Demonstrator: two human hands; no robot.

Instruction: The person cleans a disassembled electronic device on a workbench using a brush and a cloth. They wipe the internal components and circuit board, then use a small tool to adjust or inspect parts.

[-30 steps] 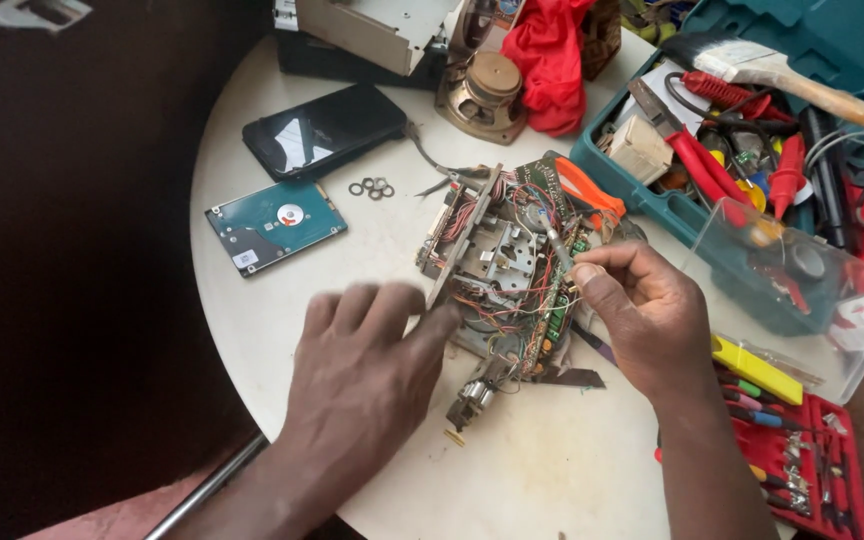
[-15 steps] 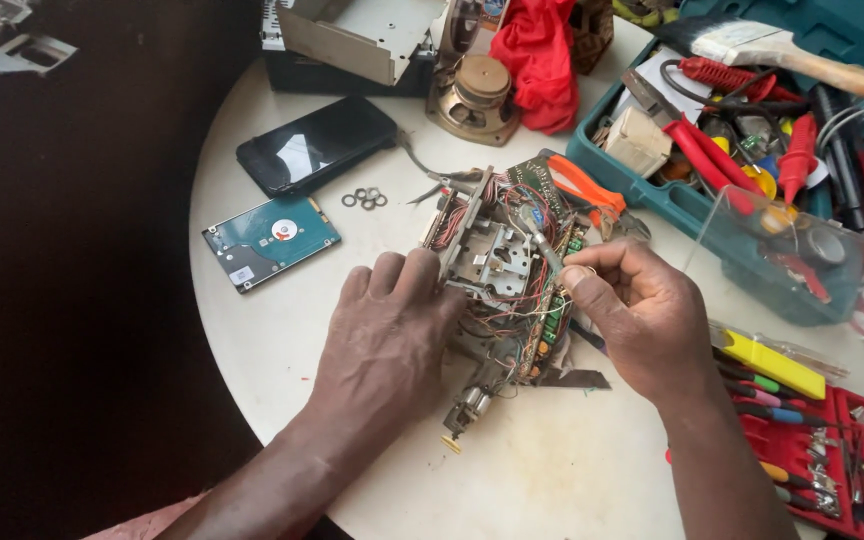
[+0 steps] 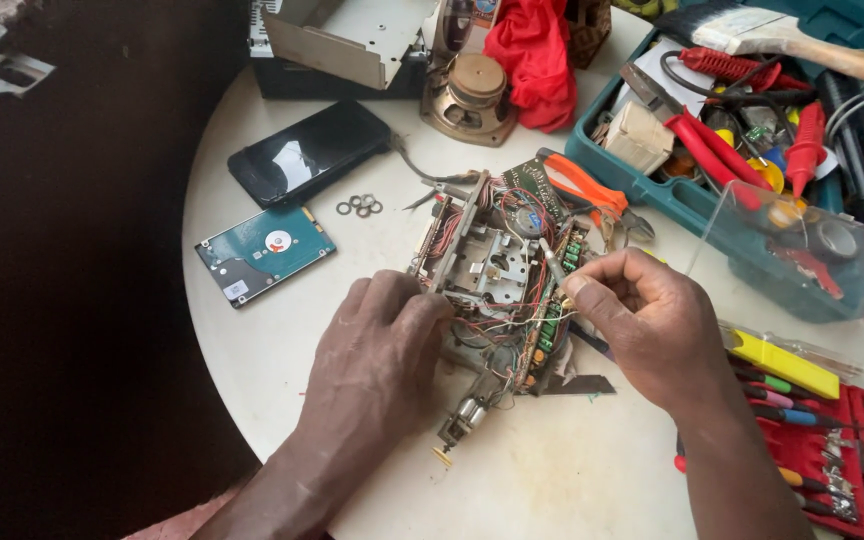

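Note:
An opened electronic chassis (image 3: 497, 265) with a metal mechanism, green circuit boards and many coloured wires lies in the middle of the round white table (image 3: 552, 480). My left hand (image 3: 377, 350) rests on its near left edge, fingers curled against the metal frame. My right hand (image 3: 642, 320) is at its right side, thumb and fingers pinched on a thin screwdriver (image 3: 552, 262) whose shaft points into the wiring. A small motor (image 3: 462, 418) hangs off the chassis at the near end.
A bare hard drive (image 3: 264, 252), a black phone (image 3: 310, 152) and a few washers (image 3: 358, 206) lie at left. A loudspeaker (image 3: 472, 95), red cloth (image 3: 534, 55) and metal case (image 3: 342, 40) sit behind. Orange-handled pliers (image 3: 587, 190), a teal toolbox (image 3: 752, 130) and a red screwdriver set (image 3: 832, 450) fill the right.
My left hand slid from the bare table up onto the chassis's left edge. My right hand stayed at the right side, still pinching the tool.

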